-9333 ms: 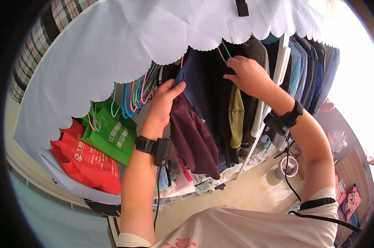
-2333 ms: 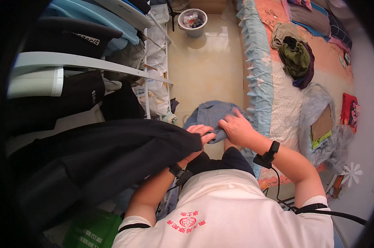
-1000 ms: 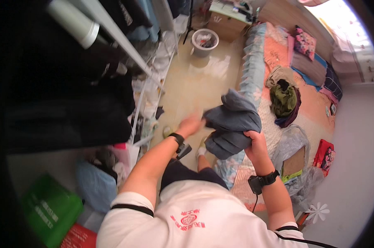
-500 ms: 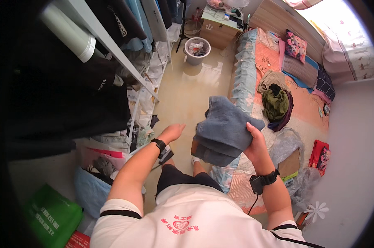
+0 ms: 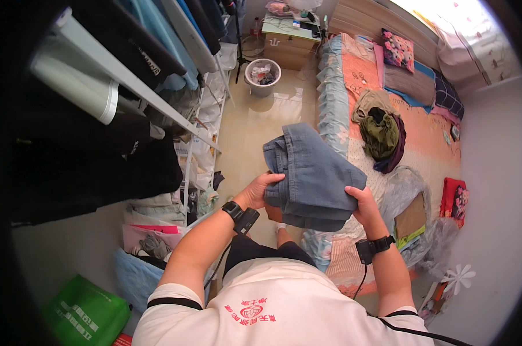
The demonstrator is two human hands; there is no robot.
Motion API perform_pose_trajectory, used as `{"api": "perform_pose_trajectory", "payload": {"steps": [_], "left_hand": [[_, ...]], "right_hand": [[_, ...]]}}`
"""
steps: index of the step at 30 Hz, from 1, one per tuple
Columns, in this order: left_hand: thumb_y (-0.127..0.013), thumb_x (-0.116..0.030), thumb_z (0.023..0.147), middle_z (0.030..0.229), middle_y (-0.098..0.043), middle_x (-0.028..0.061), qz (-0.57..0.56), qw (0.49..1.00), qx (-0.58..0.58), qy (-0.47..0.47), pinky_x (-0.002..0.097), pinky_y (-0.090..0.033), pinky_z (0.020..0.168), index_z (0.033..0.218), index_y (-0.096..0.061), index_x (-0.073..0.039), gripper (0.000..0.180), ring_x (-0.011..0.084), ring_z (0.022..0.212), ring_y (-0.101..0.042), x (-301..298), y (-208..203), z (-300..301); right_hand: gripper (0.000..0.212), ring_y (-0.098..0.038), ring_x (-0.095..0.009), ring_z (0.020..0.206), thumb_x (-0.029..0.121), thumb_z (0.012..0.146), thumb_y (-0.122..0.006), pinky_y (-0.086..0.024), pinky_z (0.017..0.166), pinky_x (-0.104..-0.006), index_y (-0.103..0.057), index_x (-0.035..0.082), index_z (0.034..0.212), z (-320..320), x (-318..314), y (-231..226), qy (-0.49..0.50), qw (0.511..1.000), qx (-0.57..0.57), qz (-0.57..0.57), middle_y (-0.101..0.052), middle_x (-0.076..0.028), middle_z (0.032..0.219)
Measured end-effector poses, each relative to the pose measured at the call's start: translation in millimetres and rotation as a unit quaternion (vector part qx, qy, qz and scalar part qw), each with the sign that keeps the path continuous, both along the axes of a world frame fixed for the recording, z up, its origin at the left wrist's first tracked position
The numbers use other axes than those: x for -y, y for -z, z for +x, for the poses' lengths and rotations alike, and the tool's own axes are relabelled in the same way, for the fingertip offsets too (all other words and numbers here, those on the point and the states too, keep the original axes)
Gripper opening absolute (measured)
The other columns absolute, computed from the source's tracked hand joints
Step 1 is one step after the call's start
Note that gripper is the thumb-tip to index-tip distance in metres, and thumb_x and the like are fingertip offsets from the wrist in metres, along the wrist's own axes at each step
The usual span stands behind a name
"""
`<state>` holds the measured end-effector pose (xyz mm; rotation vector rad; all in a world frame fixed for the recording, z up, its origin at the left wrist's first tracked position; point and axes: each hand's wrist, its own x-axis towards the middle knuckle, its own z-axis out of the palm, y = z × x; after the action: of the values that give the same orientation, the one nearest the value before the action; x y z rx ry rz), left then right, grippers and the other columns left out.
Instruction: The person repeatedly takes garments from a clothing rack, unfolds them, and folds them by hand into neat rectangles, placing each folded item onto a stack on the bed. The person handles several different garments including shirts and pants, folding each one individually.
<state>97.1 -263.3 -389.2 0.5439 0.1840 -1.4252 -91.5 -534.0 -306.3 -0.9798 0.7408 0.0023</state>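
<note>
A folded blue-grey denim garment (image 5: 315,176), its kind hidden by the folds, is held up in front of my body above the floor. My left hand (image 5: 262,190) grips its left edge, thumb on top and fingers out of sight beneath. On the opposite side my right hand (image 5: 362,203) is closed on the right corner, thumb also on top. A small orange-brown patch shows under the garment's lower left edge. Both wrists wear black straps with small devices.
To the right, the bed (image 5: 359,225) bears a pile of clothes (image 5: 381,135), pillows and plastic-wrapped items. A clothes rack (image 5: 140,72) with hanging garments stands left. Farther off are a waste bin (image 5: 263,86) and a wooden cabinet (image 5: 289,49). A green bag (image 5: 85,311) lies lower left.
My left hand, free and apart before, has come in and taken hold of the garment's left edge. The garment has turned slightly and now hangs between both hands.
</note>
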Motion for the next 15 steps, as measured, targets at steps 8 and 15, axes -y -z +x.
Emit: {"api": "perform_pose_trajectory", "payload": {"steps": [8, 15], "left_hand": [[-0.064, -0.003, 0.095, 0.131, -0.066, 0.0087, 0.116, 0.941, 0.313, -0.047, 0.038, -0.053, 0.103, 0.139, -0.056, -0.001, 0.045, 0.0213, 0.117, -0.065, 24, -29, -18], [-0.067, -0.003, 0.096, 0.125, -0.066, 0.0056, 0.063, 0.885, 0.449, 0.108, 0.0314, -0.048, 0.103, 0.137, -0.057, 0.001, 0.042, 0.0159, 0.115, -0.06, 30, -63, -38]], "right_hand": [[0.071, -0.069, -0.022, 0.102, 0.032, 0.087, -0.083, -0.056, 0.09, -0.0356, -0.055, -0.01, 0.137, -57, 5, 89, -0.116, 0.963, -0.22, -0.103, -0.069, -0.017, 0.122], [0.066, -0.064, -0.029, 0.121, 0.024, 0.087, -0.076, -0.05, 0.102, -0.0372, -0.052, -0.001, 0.144, -29, -25, 91, -0.114, 0.913, -0.108, -0.376, -0.065, -0.019, 0.13]]}}
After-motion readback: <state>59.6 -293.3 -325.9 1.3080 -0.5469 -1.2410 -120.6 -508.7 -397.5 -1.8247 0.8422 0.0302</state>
